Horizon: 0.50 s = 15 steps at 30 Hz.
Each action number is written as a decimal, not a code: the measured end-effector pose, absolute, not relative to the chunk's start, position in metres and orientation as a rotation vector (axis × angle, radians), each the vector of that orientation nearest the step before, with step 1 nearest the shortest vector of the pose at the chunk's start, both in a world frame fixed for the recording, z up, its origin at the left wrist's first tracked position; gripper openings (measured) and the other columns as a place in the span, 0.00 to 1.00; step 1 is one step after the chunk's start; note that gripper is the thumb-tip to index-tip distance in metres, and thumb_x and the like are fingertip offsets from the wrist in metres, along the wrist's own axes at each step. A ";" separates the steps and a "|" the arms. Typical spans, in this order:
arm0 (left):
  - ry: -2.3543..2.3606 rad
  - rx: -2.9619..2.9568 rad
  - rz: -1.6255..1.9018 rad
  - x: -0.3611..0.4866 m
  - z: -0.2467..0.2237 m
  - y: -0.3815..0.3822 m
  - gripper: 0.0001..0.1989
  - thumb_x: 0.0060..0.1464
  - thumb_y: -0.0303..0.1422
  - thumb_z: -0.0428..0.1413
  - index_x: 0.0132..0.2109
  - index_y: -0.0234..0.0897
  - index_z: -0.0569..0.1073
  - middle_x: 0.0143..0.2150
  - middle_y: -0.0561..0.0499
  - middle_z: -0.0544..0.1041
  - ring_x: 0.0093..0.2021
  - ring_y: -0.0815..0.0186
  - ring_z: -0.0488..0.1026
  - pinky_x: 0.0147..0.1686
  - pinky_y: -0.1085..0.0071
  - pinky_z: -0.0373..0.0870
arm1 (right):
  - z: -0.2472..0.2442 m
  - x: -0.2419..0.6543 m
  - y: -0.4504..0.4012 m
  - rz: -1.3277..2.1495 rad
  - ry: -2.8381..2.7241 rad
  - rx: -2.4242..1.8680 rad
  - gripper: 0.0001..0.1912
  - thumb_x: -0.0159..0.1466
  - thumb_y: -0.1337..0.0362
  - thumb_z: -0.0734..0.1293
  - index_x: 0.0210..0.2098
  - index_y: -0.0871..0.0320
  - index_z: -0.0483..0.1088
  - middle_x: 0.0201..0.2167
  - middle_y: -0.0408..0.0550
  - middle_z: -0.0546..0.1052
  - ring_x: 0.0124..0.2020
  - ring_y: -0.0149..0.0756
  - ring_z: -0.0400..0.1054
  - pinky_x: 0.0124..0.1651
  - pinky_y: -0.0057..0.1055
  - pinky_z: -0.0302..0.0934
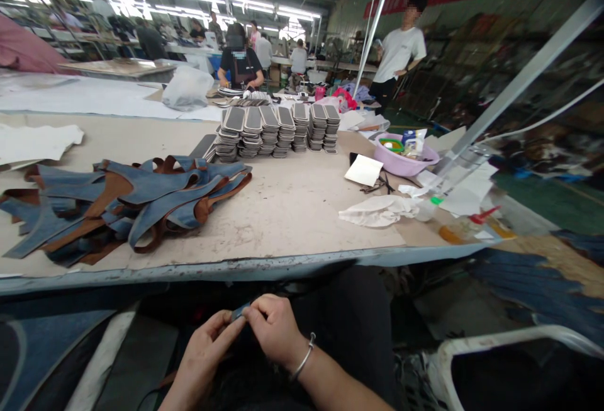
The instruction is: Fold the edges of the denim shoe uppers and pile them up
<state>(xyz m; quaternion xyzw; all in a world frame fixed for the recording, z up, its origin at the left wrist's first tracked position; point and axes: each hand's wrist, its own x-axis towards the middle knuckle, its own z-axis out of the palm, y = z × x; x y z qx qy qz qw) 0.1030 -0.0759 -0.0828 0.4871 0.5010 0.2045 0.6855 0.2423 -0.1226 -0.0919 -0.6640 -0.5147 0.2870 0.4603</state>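
Observation:
My left hand (211,346) and my right hand (275,329) meet over my lap, below the table's front edge. Between their fingertips is a small blue leather piece (240,312), pinched from both sides and mostly covered by the fingers. A bracelet (304,357) circles my right wrist. On the table ahead to the left lies a heap of blue leather cut pieces (155,191) with brown undersides, some curled into loops.
Stacks of grey rounded panels (268,128) stand at mid-table. To the right are a purple basin (406,158), crumpled white cloth (377,211) and a bottle of amber liquid (460,231). A slanted metal pole (519,77) rises at right. Co-workers (240,61) are farther back.

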 end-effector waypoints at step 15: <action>1.120 1.561 0.531 0.089 -0.099 -0.069 0.16 0.49 0.46 0.55 0.24 0.39 0.70 0.22 0.55 0.67 0.25 0.66 0.65 0.26 0.74 0.64 | -0.101 0.242 -0.122 1.428 -1.110 -1.298 0.26 0.58 0.44 0.62 0.19 0.61 0.61 0.19 0.38 0.56 0.21 0.23 0.48 0.23 0.23 0.44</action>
